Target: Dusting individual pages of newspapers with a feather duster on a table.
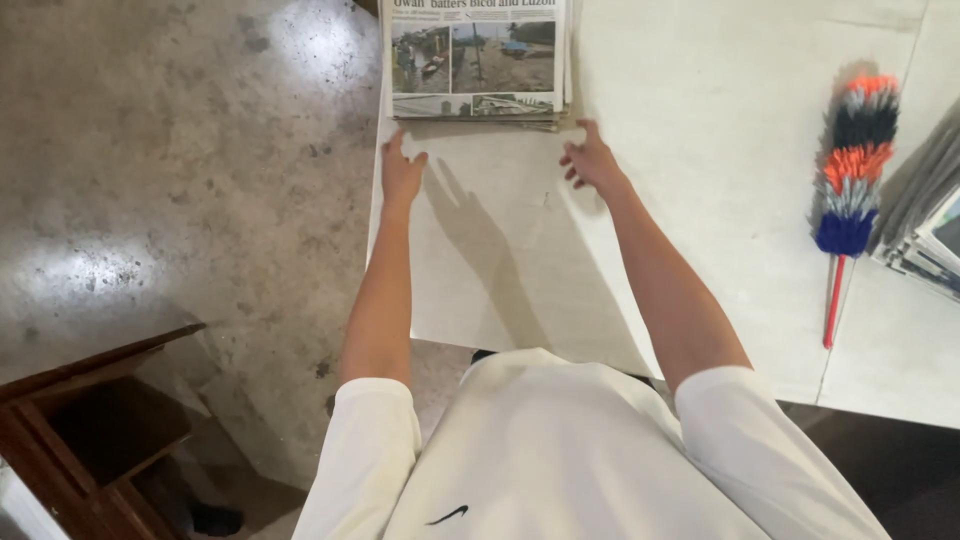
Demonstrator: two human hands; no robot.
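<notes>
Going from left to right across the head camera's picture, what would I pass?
Brown wooden furniture → grey concrete floor → left hand → stack of newspapers → right hand → white table → striped feather duster → pile of papers.

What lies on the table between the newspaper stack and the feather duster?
Nothing: in the head view, the white table is bare between the newspaper stack and the feather duster. The right hand sits below that stretch.
</notes>
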